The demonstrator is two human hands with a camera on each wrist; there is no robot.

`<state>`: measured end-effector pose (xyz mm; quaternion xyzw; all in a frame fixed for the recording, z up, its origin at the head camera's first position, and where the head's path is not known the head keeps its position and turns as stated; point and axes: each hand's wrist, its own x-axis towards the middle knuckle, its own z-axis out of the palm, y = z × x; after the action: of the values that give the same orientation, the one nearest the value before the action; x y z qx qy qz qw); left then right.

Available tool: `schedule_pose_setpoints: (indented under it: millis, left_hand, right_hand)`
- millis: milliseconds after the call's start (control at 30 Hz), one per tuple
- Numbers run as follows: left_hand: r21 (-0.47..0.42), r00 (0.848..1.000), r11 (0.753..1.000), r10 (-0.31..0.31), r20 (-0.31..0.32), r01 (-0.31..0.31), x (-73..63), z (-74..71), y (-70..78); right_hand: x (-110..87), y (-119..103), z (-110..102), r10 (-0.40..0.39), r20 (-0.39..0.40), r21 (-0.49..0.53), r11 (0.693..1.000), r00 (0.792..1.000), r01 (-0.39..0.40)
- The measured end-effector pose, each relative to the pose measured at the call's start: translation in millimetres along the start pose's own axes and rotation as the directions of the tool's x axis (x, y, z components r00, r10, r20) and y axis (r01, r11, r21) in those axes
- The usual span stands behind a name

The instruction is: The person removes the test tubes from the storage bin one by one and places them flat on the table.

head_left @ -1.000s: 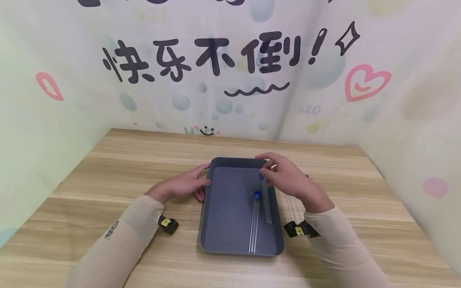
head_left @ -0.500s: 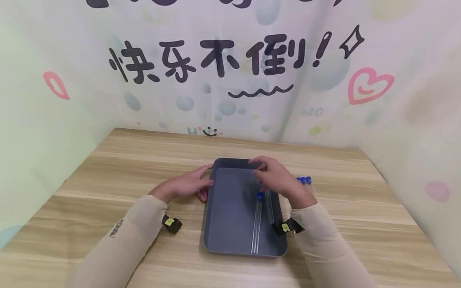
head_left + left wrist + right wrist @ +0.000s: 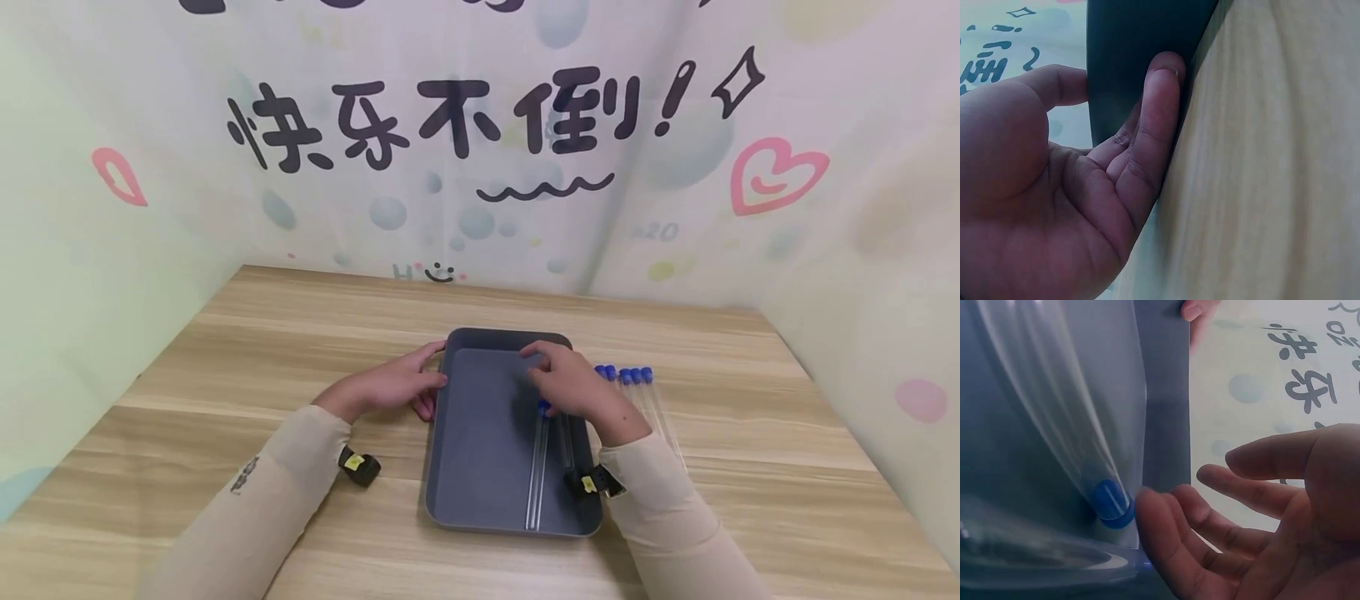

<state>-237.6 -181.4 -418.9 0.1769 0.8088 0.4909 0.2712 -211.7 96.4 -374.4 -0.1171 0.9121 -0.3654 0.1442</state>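
In the head view, my left hand (image 3: 397, 383) rests at the left side of a grey tray (image 3: 472, 433). Its fingers lie along the outer wall in the left wrist view, with the thumb at the rim. My right hand (image 3: 566, 383) hovers over the tray's right part, fingers loosely bent and thumb apart, holding nothing. A clear test tube (image 3: 536, 475) with a blue cap (image 3: 1112, 503) lies lengthwise in the tray, the cap close by my right fingertips. Beside it lies a second test tube (image 3: 566, 442), its upper end hidden behind my right hand.
Several blue-capped test tubes (image 3: 637, 377) lie side by side on the wooden table (image 3: 750, 467), right of the tray, partly covered by my right forearm. A printed curtain (image 3: 480, 225) stands behind the table.
My right hand has let go of the second test tube, which lies in the tray, and has shifted slightly down. More tubes on the right have come into sight. The left hand stays at the tray.
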Motion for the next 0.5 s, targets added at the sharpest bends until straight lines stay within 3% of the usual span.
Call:
schedule_pose_setpoints:
  millis: [233, 500]
  left_hand:
    - [0.002, 1.0, 1.0, -0.009, -0.003, 0.009, -0.4, 0.3, 1.5]
    - [0.012, 1.0, 1.0, -0.008, -0.007, 0.008, 0.6, 0.1, -0.5]
  right_hand:
    - [0.5, 1.0, 1.5, -0.015, 0.0, -0.046, 0.999, 1.0, 0.015]
    - [2.4, 3.2, 4.3, -0.013, 0.027, 0.0, 1.0, 1.0, 0.013]
